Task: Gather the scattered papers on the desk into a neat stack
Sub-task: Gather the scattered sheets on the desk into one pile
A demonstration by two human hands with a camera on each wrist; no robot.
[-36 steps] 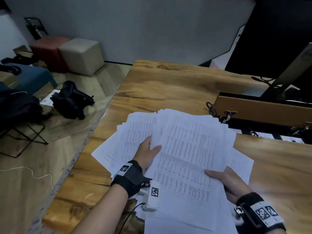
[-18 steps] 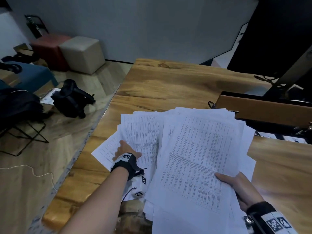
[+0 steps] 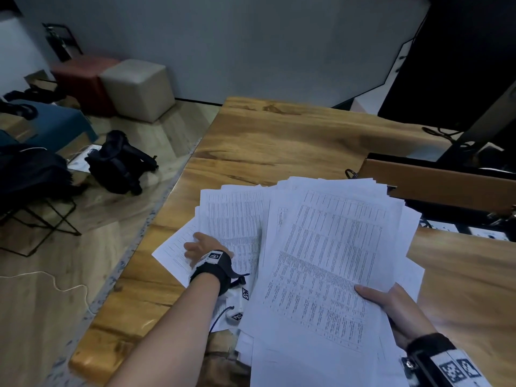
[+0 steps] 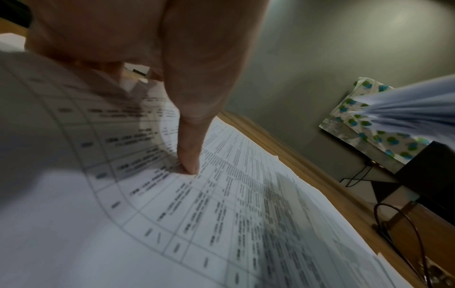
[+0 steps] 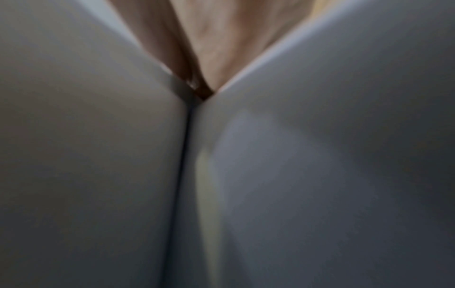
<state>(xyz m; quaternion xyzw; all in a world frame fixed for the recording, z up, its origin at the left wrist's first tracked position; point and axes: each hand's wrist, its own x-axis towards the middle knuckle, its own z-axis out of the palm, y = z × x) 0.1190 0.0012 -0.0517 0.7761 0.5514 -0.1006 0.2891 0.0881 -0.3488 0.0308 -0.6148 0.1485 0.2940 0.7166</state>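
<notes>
White printed papers (image 3: 329, 263), covered in table rows, lie fanned and overlapping on the near part of the wooden bench (image 3: 279, 141). Right hand (image 3: 391, 311) pinches the near right edge of the larger bundle, thumb on top, fingers under; bundle tilted up off the bench. Left hand (image 3: 203, 247) rests on the flat sheets at left, fingers spread, one fingertip (image 4: 188, 167) pressing the print. Brown board (image 3: 435, 182) far right of the papers, just beside their far edge. Floor at left: black bag (image 3: 117, 163), beige cube stool (image 3: 136, 88).
</notes>
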